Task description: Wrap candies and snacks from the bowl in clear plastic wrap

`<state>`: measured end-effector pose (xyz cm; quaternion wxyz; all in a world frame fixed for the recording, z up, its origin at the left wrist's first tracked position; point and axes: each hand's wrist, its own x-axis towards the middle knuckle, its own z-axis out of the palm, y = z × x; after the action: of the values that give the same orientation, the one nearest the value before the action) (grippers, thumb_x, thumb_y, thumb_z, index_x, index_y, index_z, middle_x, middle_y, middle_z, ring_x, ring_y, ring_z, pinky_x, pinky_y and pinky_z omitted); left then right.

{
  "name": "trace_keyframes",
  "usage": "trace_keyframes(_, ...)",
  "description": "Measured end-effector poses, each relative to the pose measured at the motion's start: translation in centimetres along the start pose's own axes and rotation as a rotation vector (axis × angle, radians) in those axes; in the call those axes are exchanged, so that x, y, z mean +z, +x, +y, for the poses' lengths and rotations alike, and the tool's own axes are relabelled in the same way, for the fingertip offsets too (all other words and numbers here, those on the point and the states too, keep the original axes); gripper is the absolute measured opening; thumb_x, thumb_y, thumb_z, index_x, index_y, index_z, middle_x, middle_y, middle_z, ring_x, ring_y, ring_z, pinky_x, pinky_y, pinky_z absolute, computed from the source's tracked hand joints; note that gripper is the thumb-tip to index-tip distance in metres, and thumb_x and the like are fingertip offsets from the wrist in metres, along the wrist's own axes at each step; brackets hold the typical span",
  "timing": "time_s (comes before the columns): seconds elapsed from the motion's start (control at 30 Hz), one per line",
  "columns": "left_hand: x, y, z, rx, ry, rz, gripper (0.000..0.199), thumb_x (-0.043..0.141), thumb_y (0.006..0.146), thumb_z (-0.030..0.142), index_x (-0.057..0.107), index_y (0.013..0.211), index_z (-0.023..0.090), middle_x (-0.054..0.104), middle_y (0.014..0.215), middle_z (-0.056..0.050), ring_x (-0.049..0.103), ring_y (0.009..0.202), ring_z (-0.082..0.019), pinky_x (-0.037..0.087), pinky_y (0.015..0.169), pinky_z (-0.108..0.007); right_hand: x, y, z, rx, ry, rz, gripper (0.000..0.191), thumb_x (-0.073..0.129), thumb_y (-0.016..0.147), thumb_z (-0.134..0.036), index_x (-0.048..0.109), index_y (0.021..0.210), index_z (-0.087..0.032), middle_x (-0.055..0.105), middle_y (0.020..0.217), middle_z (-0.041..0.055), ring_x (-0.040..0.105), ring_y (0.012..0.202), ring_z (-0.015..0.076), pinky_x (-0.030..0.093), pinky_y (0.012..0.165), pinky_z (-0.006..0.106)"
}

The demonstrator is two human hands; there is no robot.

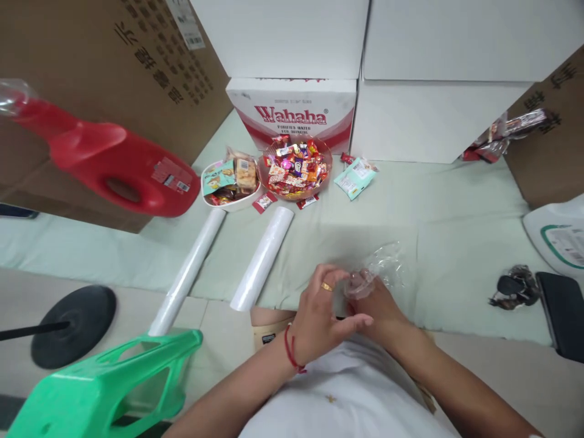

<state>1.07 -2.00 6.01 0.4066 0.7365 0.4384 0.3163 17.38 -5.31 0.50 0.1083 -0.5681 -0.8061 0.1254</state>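
Close to my body at the table's front edge, my right hand [375, 304] is closed around a crumpled clear plastic bag [387, 263], part of which sticks out beyond the fingers. My left hand [322, 310], with a gold ring and a red string bracelet at the wrist, is beside it. Its thumb and fingers are apart, and the fingertips are near the plastic. Two white rolls [263, 258] lie to the left of my hands, slanting toward the table's edge.
Behind are a candy bowl [298, 193], a white snack container [246, 204] and a Wahaha box [294, 112]. A red jug [104, 158] stands left, a green stool [68, 395] lower left. At right are keys [515, 287], a phone [563, 313] and a white bottle [559, 234].
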Motion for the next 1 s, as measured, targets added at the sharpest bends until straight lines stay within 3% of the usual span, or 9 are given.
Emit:
trace_keyframes(0.03, 0.5, 0.1, 0.0, 0.016, 0.023, 0.011, 0.063, 0.088, 0.069, 0.056, 0.065, 0.120, 0.027, 0.064, 0.118, -0.014, 0.065, 0.099, -0.029, 0.057, 0.084, -0.044, -0.1, 0.2, -0.1, 0.000, -0.008, -0.034, 0.015, 0.066, 0.085, -0.015, 0.073, 0.097, -0.021, 0.071, 0.101, 0.0102, 0.058, 0.094, 0.0274, 0.044, 0.080, 0.040)
trace_keyframes(0.1, 1.0, 0.6, -0.5, 0.000, 0.035, -0.008, 0.042, 0.079, 0.080, 0.051, 0.068, 0.111, 0.026, 0.068, 0.111, -0.013, 0.065, 0.103, -0.029, 0.055, 0.089, -0.044, -0.4, 0.3, -0.2, -0.007, -0.007, -0.075, 0.019, 0.066, 0.087, -0.016, 0.074, 0.104, -0.021, 0.072, 0.104, 0.0096, 0.059, 0.098, 0.0274, 0.043, 0.082, 0.040)
trace_keyframes(0.17, 1.1, 1.3, -1.4, -0.103, -0.020, -0.031, 0.018, 0.065, 0.091, 0.042, 0.069, 0.094, 0.025, 0.070, 0.090, -0.007, 0.067, 0.088, -0.024, 0.054, 0.082, -0.037, -0.9, 0.3, -0.4, -0.006, -0.021, -0.114, 0.018, 0.068, 0.086, -0.014, 0.074, 0.102, -0.020, 0.072, 0.105, 0.0105, 0.059, 0.102, 0.0282, 0.043, 0.084, 0.041)
trace_keyframes(0.3, 0.6, 3.0, -4.1, -0.418, -0.274, 0.145, 0.028, 0.058, 0.091, 0.047, 0.062, 0.081, 0.021, 0.061, 0.064, 0.002, 0.055, 0.055, -0.014, 0.044, 0.057, -0.026, -1.6, -0.3, -0.4, -0.022, -0.059, -0.162, 0.009, 0.069, 0.086, -0.015, 0.074, 0.093, -0.019, 0.070, 0.111, 0.0127, 0.058, 0.103, 0.0298, 0.045, 0.081, 0.040)
trace_keyframes(0.5, -1.2, 3.9, -7.3, -0.627, -0.369, 0.313, 0.027, 0.059, 0.087, 0.043, 0.059, 0.075, 0.019, 0.061, 0.059, 0.003, 0.047, 0.040, -0.010, 0.036, 0.048, -0.024, 0.2, -2.9, 0.1, -0.078, -0.016, 0.112, 0.030, 0.053, 0.092, 0.001, 0.072, 0.106, -0.017, 0.072, 0.102, 0.0093, 0.059, 0.088, 0.0228, 0.050, 0.076, 0.034)
trace_keyframes(0.63, -1.4, 3.3, -8.1, -0.636, -0.396, 0.335, 0.022, 0.059, 0.084, 0.038, 0.059, 0.074, 0.019, 0.063, 0.059, 0.003, 0.046, 0.039, -0.009, 0.034, 0.046, -0.024, 0.3, -5.0, -0.6, -0.051, 0.139, 0.221, 0.030, 0.053, 0.098, -0.009, 0.067, 0.122, -0.020, 0.074, 0.104, 0.0081, 0.064, 0.087, 0.0220, 0.053, 0.074, 0.034)
trace_keyframes(0.73, -1.2, 3.0, -8.3, -0.657, -0.403, 0.330, 0.019, 0.059, 0.083, 0.037, 0.058, 0.075, 0.019, 0.062, 0.058, 0.003, 0.044, 0.038, -0.009, 0.032, 0.045, -0.024, -1.2, -5.6, 0.1, 0.117, 0.365, 0.282, 0.029, 0.055, 0.103, -0.026, 0.063, 0.131, -0.023, 0.072, 0.121, 0.0101, 0.068, 0.092, 0.0200, 0.056, 0.079, 0.033)
trace_keyframes(0.87, -0.9, 2.9, -8.7, -0.628, -0.399, 0.285, 0.021, 0.059, 0.085, 0.038, 0.058, 0.075, 0.019, 0.064, 0.059, 0.003, 0.045, 0.038, -0.009, 0.033, 0.046, -0.024, -3.2, -3.7, 3.7, 0.582, 0.549, 0.420, 0.037, 0.051, 0.103, -0.046, 0.063, 0.131, -0.025, 0.073, 0.114, 0.0095, 0.066, 0.097, 0.0222, 0.055, 0.082, 0.036)
trace_keyframes(1.0, -1.1, 2.4, -9.0, -0.577, -0.375, 0.244, 0.030, 0.060, 0.090, 0.045, 0.059, 0.075, 0.019, 0.065, 0.059, 0.002, 0.046, 0.040, -0.008, 0.034, 0.048, -0.024, -3.3, 0.4, 6.3, 0.599, 0.654, 0.224, 0.051, 0.066, 0.088, -0.061, 0.070, 0.121, -0.022, 0.074, 0.110, 0.0104, 0.058, 0.114, 0.0293, 0.052, 0.091, 0.042)
